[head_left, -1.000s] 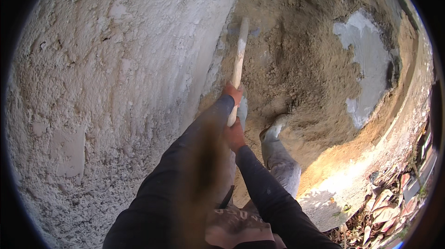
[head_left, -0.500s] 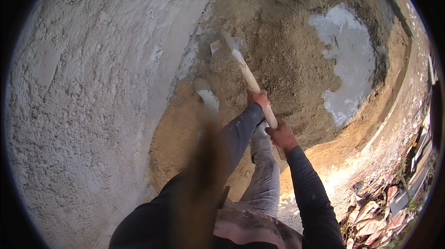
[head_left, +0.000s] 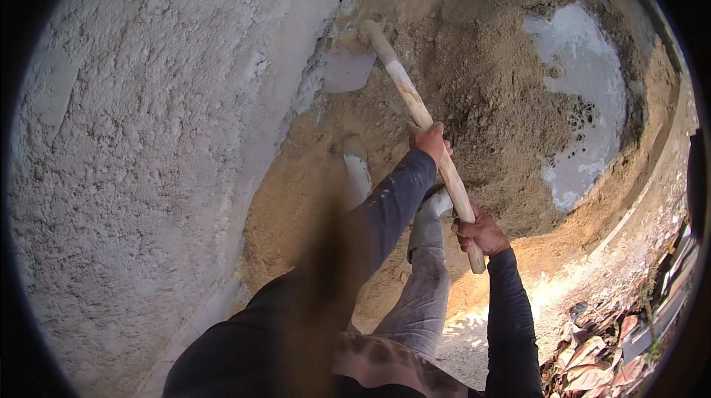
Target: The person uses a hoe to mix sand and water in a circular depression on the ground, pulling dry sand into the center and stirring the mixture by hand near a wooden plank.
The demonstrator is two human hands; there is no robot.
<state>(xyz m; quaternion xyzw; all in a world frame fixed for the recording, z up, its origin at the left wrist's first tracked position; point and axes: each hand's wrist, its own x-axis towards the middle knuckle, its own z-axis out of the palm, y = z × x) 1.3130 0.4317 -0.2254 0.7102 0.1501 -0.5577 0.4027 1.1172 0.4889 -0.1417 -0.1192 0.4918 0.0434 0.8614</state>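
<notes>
Both my hands grip a hoe by its long pale wooden handle [head_left: 409,94]. My left hand [head_left: 428,140] is closed round the middle of the shaft, and my right hand [head_left: 481,232] wraps it close to the butt end. The hoe's flat grey blade [head_left: 348,66] is at the far end, over brown sandy material beside the rough wall. Whether the blade's edge touches the sand I cannot tell. To the right of the handle spreads a heap of damp sandy mix [head_left: 489,87]. Beyond it lies a pool of grey wet cement [head_left: 592,94] with a few dark clumps in it.
A rough whitish wall [head_left: 148,139] fills the left side. My legs and pale boots [head_left: 357,168] stand on the sand below the handle. Dry leaves and scraps [head_left: 592,357] lie at the lower right. A blurred dark shape hangs close in front of the lower middle.
The hoe and both hands have moved slightly to the right, and more of the blade's face shows now. Dark clumps have appeared on the grey pool.
</notes>
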